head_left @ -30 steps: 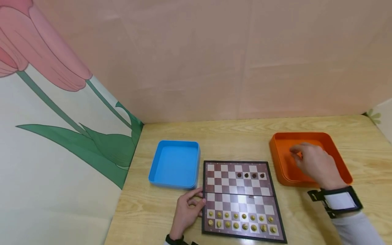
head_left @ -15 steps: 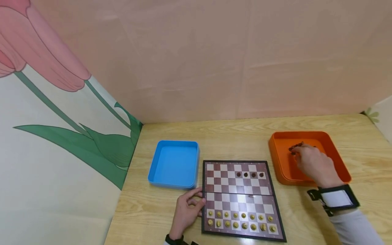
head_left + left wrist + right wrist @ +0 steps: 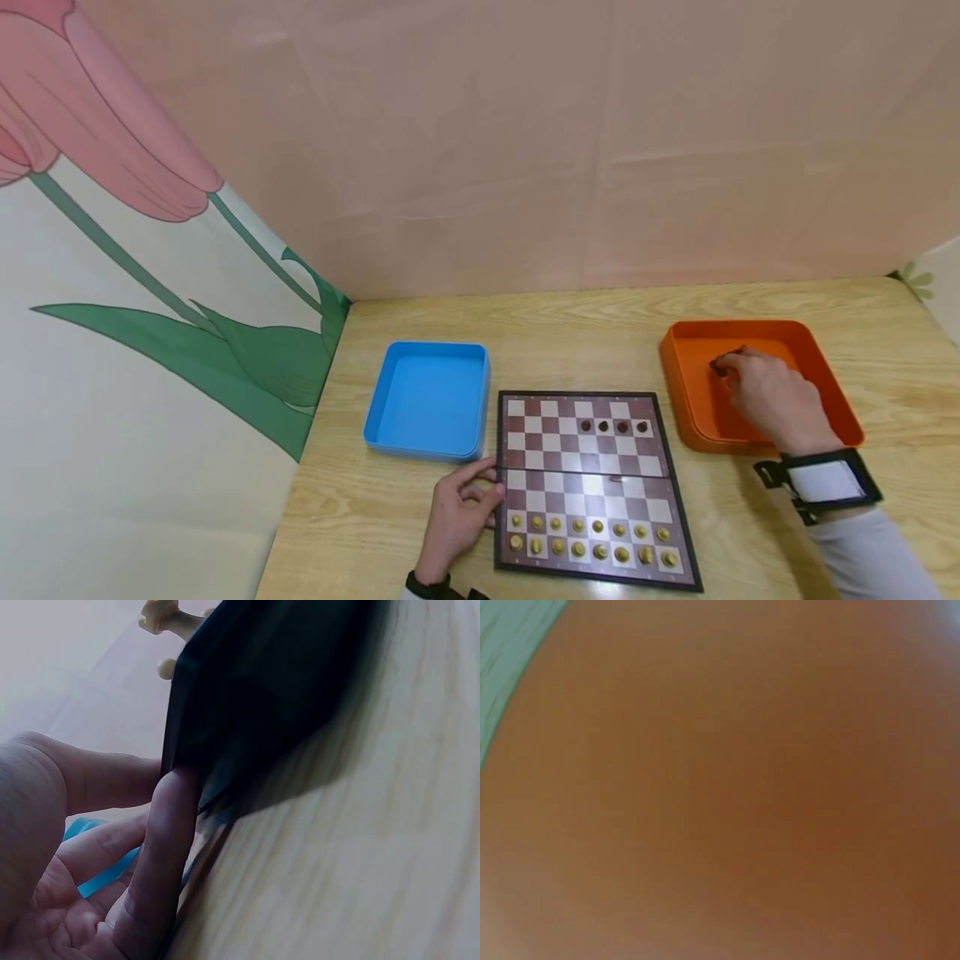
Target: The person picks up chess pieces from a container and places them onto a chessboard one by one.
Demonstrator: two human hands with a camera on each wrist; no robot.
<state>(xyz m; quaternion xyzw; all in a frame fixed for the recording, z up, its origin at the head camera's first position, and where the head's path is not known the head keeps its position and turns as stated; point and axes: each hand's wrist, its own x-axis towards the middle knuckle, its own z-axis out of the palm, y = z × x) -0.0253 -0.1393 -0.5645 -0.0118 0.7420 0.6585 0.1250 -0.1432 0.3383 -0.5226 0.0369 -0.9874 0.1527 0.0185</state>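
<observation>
Pinkish sheeting (image 3: 465,150) rises behind a wooden table (image 3: 577,333). From far away, I see the left hand (image 3: 459,521) pinch the chess board (image 3: 552,483) by its left edge. Four dark pieces (image 3: 622,427) and two rows of gold pieces (image 3: 597,526) are on it. The right hand (image 3: 780,400) is in the orange box (image 3: 673,387), by some dark bits (image 3: 720,367); I can't tell if it holds any.

A square blue tray (image 3: 427,400) with rounded corners sits on the left part of the wood-grain table (image 3: 555,321). Behind the table's far edge rises a faintly creased, pinkish-beige backdrop (image 3: 487,167), meeting on the left a whitish sheet (image 3: 97,467) printed with large pink flowers (image 3: 135,125) and long green leaves (image 3: 180,342); at the far right, a pale sheet (image 3: 947,287) bears a small light-green motif (image 3: 917,282).
</observation>
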